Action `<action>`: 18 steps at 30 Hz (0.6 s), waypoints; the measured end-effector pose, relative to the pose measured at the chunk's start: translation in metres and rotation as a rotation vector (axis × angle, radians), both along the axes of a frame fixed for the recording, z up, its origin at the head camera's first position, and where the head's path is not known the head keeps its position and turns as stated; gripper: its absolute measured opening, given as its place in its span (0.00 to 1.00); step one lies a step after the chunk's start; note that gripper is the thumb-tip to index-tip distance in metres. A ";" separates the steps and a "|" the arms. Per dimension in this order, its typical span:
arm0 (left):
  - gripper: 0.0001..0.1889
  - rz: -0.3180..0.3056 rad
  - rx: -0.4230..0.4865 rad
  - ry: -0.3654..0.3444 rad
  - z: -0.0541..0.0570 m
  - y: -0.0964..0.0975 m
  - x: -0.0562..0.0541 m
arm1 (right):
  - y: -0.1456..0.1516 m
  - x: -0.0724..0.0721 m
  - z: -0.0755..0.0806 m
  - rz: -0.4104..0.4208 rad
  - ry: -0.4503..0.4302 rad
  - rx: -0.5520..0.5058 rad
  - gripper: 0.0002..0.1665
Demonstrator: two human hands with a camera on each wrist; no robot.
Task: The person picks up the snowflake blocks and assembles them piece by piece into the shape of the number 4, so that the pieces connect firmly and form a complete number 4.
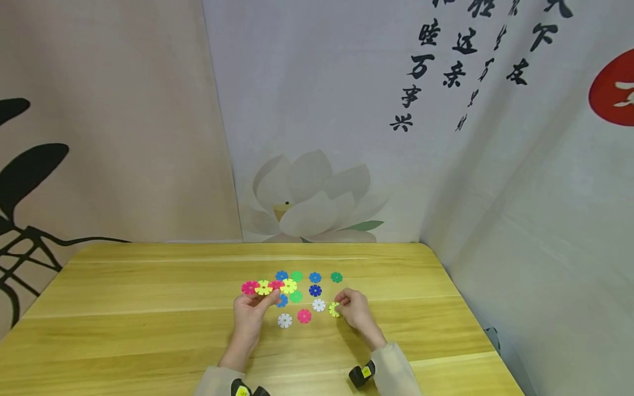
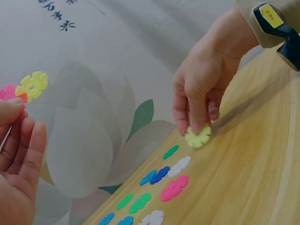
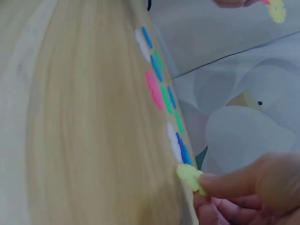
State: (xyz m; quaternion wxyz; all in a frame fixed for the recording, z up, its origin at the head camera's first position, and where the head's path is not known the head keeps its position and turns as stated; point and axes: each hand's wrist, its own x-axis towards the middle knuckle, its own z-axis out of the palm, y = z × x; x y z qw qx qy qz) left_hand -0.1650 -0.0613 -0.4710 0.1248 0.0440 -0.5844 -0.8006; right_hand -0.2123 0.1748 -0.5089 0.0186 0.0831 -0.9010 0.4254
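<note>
My left hand (image 1: pixel 250 316) grips a chain of interlocked flower-shaped plastic discs (image 1: pixel 264 287), alternating pink and yellow, held above the table. In the left wrist view only the chain's end (image 2: pixel 35 86) shows, beside the thumb. On the other side, my right hand (image 1: pixel 358 309) pinches a single yellow notched disc (image 1: pixel 333 310) between thumb and fingers. It hangs at the right of the loose discs in the left wrist view (image 2: pixel 198 137). From the right wrist, the same yellow disc (image 3: pixel 189 176) partly covers the ends of a white and a blue disc behind it.
Loose notched discs lie between and beyond the hands: pink (image 1: pixel 304 316), white (image 1: pixel 284 320), dark blue (image 1: pixel 315 290), green (image 1: pixel 337 277) and several others. They rest on a wooden table (image 1: pixel 148 330). A printed curtain (image 1: pixel 322 110) stands behind the table's far edge.
</note>
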 end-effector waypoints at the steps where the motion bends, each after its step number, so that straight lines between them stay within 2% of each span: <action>1: 0.05 0.000 0.002 0.002 0.000 0.000 0.000 | 0.000 0.001 0.001 -0.003 0.012 -0.026 0.07; 6: 0.09 -0.004 0.000 0.010 -0.002 0.000 0.000 | -0.007 0.007 0.016 -0.034 0.019 -0.158 0.08; 12: 0.08 -0.005 0.001 0.026 -0.004 0.000 -0.001 | -0.020 0.013 0.040 -0.064 0.022 -0.326 0.08; 18: 0.06 -0.002 -0.003 0.011 -0.005 0.001 -0.002 | -0.037 0.025 0.068 -0.020 0.025 -0.517 0.07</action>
